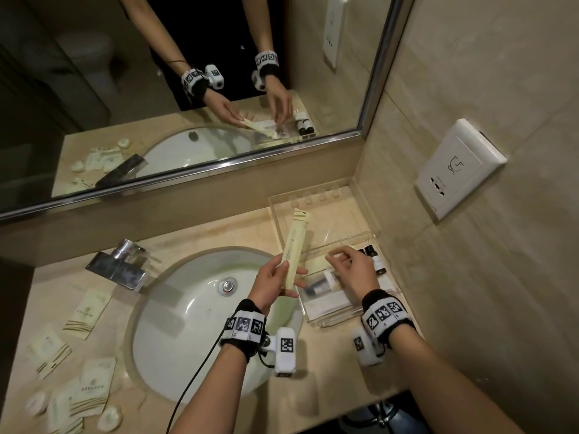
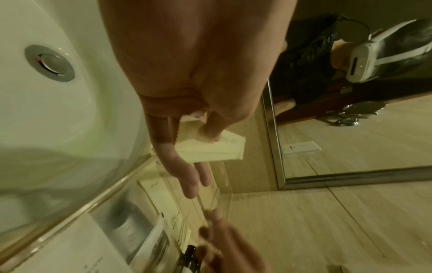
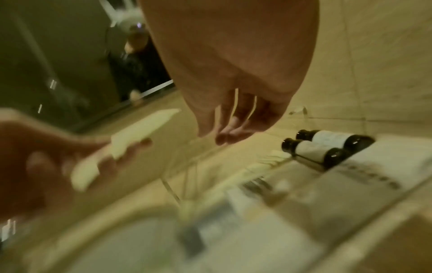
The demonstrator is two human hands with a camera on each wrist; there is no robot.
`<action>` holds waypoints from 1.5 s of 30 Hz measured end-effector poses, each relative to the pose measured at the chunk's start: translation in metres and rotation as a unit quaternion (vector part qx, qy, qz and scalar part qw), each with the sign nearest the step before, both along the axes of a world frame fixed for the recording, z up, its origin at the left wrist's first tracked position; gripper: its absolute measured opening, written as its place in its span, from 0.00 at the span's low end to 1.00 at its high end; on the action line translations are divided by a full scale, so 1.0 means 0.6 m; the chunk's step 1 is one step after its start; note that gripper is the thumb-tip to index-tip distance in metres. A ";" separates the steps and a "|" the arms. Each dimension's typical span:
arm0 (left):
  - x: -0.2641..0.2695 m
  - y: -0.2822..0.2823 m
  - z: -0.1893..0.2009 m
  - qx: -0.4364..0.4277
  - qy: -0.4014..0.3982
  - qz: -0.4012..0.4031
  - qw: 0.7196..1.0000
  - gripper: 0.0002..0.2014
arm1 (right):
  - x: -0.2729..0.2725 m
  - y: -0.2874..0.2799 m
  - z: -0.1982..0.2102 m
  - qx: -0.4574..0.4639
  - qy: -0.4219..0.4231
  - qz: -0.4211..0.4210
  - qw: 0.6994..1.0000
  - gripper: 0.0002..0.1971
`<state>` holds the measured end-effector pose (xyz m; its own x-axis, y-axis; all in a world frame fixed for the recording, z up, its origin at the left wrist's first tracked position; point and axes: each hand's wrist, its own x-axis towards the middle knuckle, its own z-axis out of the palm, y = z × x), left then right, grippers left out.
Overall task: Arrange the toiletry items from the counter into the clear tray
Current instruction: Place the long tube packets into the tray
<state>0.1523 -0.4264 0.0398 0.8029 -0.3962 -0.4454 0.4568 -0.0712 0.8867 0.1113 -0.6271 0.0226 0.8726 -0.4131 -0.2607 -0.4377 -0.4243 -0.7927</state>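
Note:
My left hand point(image 1: 286, 272) grips the lower end of a long cream packet point(image 1: 296, 236), thumb on one face and fingers behind. The packet points up and away over the left edge of the clear tray point(image 1: 316, 322). The left wrist view shows my fingers point(image 2: 187, 177) under the packet point(image 2: 217, 149). My right hand point(image 1: 333, 256) hovers over the tray with loosely curled fingers point(image 3: 224, 129) and holds nothing. Inside the tray lie two dark bottles point(image 1: 376, 261) with white labels point(image 3: 322, 146), white boxes point(image 1: 326, 303) and a cream packet.
A white sink basin point(image 1: 194, 308) with a chrome faucet point(image 1: 122, 264) sits left of the tray. Several cream packets point(image 1: 84, 314) and round soaps point(image 1: 109, 418) lie on the left counter. The mirror point(image 1: 188, 89) stands behind, and a wall socket point(image 1: 457, 170) at the right.

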 end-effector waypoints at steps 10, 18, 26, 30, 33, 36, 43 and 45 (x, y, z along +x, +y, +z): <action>-0.011 -0.011 -0.002 0.059 -0.136 -0.061 0.987 0.20 | 0.013 0.021 0.068 0.362 -0.004 -0.088 0.928 0.11; -0.007 -0.009 -0.010 0.017 -0.122 0.011 0.992 0.19 | 0.001 -0.002 0.040 0.357 -0.017 -0.134 0.924 0.25; -0.006 -0.018 -0.036 0.036 -0.059 0.096 0.993 0.18 | 0.009 -0.042 0.033 0.289 -0.046 -0.237 0.926 0.26; 0.001 -0.013 -0.049 0.098 -0.079 0.108 0.986 0.11 | 0.011 -0.073 0.019 0.151 -0.030 -0.286 0.946 0.21; 0.000 -0.014 -0.051 0.136 -0.110 0.073 0.982 0.07 | 0.014 -0.074 0.002 0.118 0.007 -0.274 0.954 0.17; -0.001 -0.019 -0.054 0.186 -0.170 0.019 0.968 0.09 | 0.023 -0.062 -0.019 0.134 0.051 -0.267 0.953 0.16; 0.005 -0.033 -0.069 0.261 -0.222 -0.079 0.936 0.12 | 0.039 -0.042 -0.028 -0.066 0.170 -0.087 0.979 0.24; 0.007 -0.038 -0.071 0.266 -0.231 -0.102 0.930 0.12 | 0.040 -0.041 -0.026 -0.104 0.170 -0.057 0.978 0.24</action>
<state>0.1565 -0.4492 -0.0030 0.8894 -0.3837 -0.2484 -0.0358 -0.6003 0.7990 0.1355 -0.6520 0.0069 0.6961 -0.5770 -0.4273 -0.7141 -0.4950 -0.4950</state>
